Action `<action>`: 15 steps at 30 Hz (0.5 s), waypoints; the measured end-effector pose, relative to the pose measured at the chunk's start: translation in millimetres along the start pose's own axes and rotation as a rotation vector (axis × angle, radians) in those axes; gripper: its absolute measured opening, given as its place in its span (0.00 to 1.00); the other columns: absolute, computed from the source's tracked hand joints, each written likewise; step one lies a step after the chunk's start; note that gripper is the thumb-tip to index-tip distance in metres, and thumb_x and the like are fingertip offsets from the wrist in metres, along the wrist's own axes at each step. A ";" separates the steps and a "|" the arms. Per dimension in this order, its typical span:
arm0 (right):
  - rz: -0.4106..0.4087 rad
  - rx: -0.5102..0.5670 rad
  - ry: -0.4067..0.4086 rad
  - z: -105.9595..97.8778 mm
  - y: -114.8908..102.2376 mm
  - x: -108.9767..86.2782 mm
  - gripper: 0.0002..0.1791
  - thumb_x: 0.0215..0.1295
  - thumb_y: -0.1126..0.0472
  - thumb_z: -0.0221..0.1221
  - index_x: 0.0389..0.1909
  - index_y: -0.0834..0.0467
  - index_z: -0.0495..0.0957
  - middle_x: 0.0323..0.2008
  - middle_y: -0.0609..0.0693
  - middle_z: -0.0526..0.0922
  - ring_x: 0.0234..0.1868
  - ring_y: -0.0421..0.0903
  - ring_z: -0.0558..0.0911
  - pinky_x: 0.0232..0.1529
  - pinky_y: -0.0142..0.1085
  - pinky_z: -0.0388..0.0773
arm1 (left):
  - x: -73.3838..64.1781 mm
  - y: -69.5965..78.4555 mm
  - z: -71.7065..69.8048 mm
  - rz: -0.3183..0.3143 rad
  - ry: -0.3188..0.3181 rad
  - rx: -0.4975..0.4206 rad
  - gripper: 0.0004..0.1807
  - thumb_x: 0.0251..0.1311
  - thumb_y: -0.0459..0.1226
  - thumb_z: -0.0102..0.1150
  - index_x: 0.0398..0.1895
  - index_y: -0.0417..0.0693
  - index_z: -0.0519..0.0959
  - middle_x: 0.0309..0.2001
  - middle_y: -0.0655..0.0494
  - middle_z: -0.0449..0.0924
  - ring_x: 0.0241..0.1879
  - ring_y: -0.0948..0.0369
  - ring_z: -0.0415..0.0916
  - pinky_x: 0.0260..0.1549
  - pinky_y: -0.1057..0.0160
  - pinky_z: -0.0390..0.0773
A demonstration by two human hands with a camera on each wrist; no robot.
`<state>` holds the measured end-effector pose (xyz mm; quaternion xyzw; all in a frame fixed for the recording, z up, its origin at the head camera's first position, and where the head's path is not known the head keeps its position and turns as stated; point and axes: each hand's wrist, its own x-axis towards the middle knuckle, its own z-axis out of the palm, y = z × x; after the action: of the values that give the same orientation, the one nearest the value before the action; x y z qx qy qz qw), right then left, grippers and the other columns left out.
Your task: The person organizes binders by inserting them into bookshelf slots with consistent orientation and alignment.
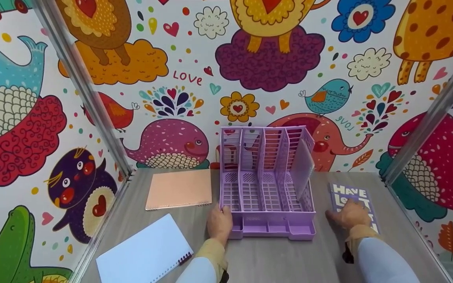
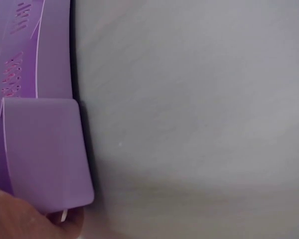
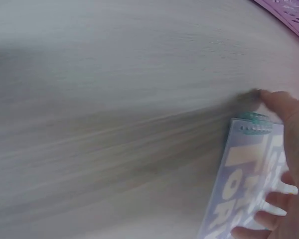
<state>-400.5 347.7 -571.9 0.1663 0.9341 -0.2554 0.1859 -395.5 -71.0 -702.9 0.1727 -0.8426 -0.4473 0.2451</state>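
Note:
A purple desk file organizer (image 1: 271, 217) with upright dividers and small front trays stands mid-table. My left hand (image 1: 219, 225) grips its left front corner; the left wrist view shows fingers (image 2: 20, 219) at the edge of the tray (image 2: 47, 154). To the right lies a small blue-violet notebook (image 1: 350, 191) with large white letters. Over it is my right hand (image 1: 350, 215), thumb out to the left and fingers spread, pinching nothing. In the right wrist view a green coil (image 3: 256, 123) shows on the notebook's edge. A thin pale notebook (image 1: 304, 167) leans in the organizer's rightmost compartment.
A peach spiral notebook (image 1: 179, 188) lies left of the organizer. Nearer me is a white spiral notebook (image 1: 144, 251), set at an angle. Cartoon-printed walls and metal posts (image 1: 89, 90) bound the grey table (image 1: 277, 261) at the back and sides.

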 end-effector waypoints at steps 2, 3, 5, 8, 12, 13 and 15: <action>0.025 -0.025 0.031 0.7 0.3 1.6 0.74 0.68 0.25 0.65 0.88 0.73 0.37 0.84 0.83 0.39 0.82 0.85 0.48 0.81 0.80 0.51 | 0.0 -0.8 0.6 -0.013 -0.007 -0.004 0.12 0.69 0.43 0.53 0.30 0.49 0.79 0.27 0.49 0.82 0.26 0.51 0.76 0.29 0.47 0.77; 0.040 -0.027 0.040 0.7 -0.2 1.5 0.74 0.68 0.25 0.64 0.88 0.73 0.36 0.85 0.83 0.37 0.82 0.85 0.46 0.81 0.81 0.51 | 0.3 -2.2 1.6 -0.020 -0.013 0.007 0.12 0.69 0.43 0.53 0.29 0.50 0.78 0.26 0.51 0.81 0.26 0.53 0.74 0.29 0.48 0.76; 0.075 -0.006 0.050 -0.2 -2.6 -0.3 0.75 0.67 0.24 0.63 0.88 0.72 0.35 0.85 0.83 0.37 0.82 0.85 0.46 0.81 0.81 0.52 | 1.3 -3.5 3.2 -0.032 -0.022 0.025 0.11 0.69 0.43 0.54 0.27 0.52 0.76 0.25 0.54 0.79 0.26 0.55 0.72 0.29 0.49 0.75; 0.120 0.059 0.021 -2.9 -8.5 -4.8 0.75 0.67 0.25 0.64 0.89 0.68 0.32 0.84 0.82 0.38 0.80 0.84 0.50 0.80 0.82 0.53 | 2.8 -3.0 4.8 -0.051 -0.027 0.049 0.10 0.68 0.41 0.56 0.27 0.53 0.75 0.26 0.55 0.79 0.27 0.56 0.72 0.30 0.49 0.76; 0.140 0.126 -0.044 -4.8 -14.7 -13.0 0.68 0.72 0.30 0.65 0.90 0.68 0.38 0.82 0.82 0.51 0.75 0.80 0.62 0.80 0.79 0.62 | 3.3 -1.7 4.3 -0.057 -0.049 0.040 0.10 0.69 0.40 0.56 0.28 0.52 0.76 0.28 0.54 0.81 0.27 0.54 0.74 0.32 0.47 0.79; 0.141 0.139 -0.051 -4.8 -15.8 -14.6 0.65 0.73 0.31 0.65 0.89 0.68 0.42 0.80 0.81 0.56 0.73 0.79 0.65 0.79 0.78 0.65 | 3.6 -1.6 3.9 -0.059 -0.057 0.039 0.10 0.70 0.40 0.55 0.28 0.52 0.76 0.28 0.54 0.81 0.28 0.54 0.74 0.33 0.47 0.79; 0.137 0.152 -0.046 -4.6 -17.4 -15.5 0.60 0.74 0.34 0.68 0.87 0.69 0.50 0.77 0.79 0.63 0.70 0.76 0.70 0.77 0.76 0.70 | 4.1 -2.3 3.1 -0.063 -0.064 0.040 0.10 0.70 0.40 0.55 0.29 0.52 0.76 0.28 0.53 0.81 0.28 0.54 0.74 0.33 0.48 0.79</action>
<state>-395.2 332.7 -554.3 0.2374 0.8941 -0.3158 0.2111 -400.4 -72.2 -705.3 0.1898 -0.8529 -0.4433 0.2002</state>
